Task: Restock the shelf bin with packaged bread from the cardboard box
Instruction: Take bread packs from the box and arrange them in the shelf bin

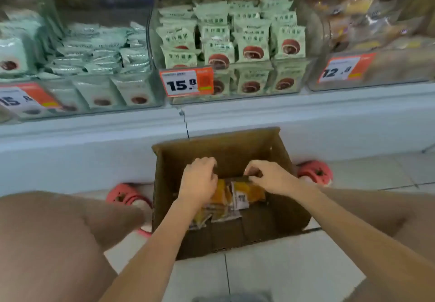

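I crouched over the cardboard box (226, 151) on the floor, both hands down inside it. My left hand (199, 180) curled over the bread packets (231, 199) at the bottom; my right hand (270, 177) pinched a packet's top edge. The shelf bin (353, 43) of bread sat above, to the right.

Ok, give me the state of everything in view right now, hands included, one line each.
Brown cardboard box: open, on the floor, a few packets left.
Yellow packaged bread: lying in the box, under both hands.
Left hand: inside the box, fingers curled on the packets.
Right hand: inside the box, pinching a packet edge.
Middle clear shelf bin: stacked high with green packets.
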The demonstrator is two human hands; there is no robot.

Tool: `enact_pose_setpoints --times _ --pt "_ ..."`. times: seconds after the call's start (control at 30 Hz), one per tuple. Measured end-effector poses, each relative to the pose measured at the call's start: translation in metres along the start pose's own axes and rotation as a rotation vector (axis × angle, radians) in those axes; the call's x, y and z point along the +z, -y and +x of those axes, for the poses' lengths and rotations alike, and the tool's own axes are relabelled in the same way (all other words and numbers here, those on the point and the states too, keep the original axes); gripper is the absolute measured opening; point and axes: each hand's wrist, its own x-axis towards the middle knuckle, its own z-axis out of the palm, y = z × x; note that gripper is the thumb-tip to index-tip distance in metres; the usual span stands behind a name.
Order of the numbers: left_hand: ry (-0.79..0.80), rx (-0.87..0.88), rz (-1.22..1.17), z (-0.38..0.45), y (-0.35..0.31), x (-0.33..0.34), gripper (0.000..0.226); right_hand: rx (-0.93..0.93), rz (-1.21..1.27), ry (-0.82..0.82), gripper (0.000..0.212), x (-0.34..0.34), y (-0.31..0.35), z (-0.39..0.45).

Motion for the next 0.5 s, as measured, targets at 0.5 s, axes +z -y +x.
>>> enact_pose_setpoints --times 0.5 --pt "0.627 -0.649 -0.309 -0.03 0.074 0.121 0.033 1.127 0.946 0.108 0.037 0.138 -0.061 0.093"
